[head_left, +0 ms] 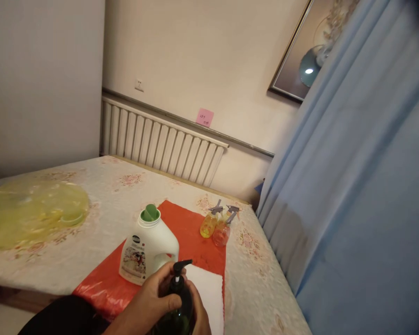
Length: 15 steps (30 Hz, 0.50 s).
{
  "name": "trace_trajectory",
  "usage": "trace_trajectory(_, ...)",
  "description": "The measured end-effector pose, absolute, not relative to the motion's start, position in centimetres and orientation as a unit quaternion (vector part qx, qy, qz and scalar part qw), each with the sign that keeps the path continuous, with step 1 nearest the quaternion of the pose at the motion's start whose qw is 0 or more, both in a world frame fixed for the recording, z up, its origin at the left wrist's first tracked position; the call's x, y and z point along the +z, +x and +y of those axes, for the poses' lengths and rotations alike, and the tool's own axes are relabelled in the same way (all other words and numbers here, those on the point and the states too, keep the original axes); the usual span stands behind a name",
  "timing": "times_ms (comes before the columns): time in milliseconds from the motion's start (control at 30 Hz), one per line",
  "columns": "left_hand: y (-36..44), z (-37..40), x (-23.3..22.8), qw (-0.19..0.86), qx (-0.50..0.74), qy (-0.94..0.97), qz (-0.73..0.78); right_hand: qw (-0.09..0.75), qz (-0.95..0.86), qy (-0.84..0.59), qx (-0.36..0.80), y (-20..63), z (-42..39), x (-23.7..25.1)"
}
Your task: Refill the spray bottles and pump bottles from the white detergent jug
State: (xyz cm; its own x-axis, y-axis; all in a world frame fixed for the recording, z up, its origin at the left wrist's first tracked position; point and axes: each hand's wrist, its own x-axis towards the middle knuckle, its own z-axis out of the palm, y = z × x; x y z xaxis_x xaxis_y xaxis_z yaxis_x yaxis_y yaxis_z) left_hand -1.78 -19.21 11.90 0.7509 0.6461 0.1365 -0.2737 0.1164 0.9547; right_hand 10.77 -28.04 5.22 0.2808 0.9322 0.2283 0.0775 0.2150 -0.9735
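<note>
Both hands' grip [171, 302] wraps pump bottle [178, 307] nr red mat [195, 232] front edge.

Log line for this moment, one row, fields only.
left hand: gripping dark pump bottle | right hand: on bottle | white detergent jug: upright on red sheet | two small spray bottles: beyond

head view, tilted, looking down across bed [91, 223]

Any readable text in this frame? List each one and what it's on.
Nothing reads clearly.
Pink sticky note on the wall: handwritten marks, too small to read.
White plastic detergent jug with green cap: dark round logo and picture label, print blurred.
Dark pump bottle held in both hands: no label visible.
Yellow and orange spray bottles: no text visible.
</note>
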Motion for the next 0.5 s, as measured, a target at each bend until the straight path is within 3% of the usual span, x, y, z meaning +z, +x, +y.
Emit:
trace_trajectory(233, -3.0, -18.1, 12.2, 0.775, 0.26, 0.567, 0.097, 0.626, -0.485, -0.527, 0.309, 11.2, -27.6, 2.4)
trace_trajectory(500, -2.1, -18.6, 11.2, 0.754, 0.302, 0.559, 0.166, 0.634, -0.386, -0.593, 0.312, 10.5, -28.5, 5.1)
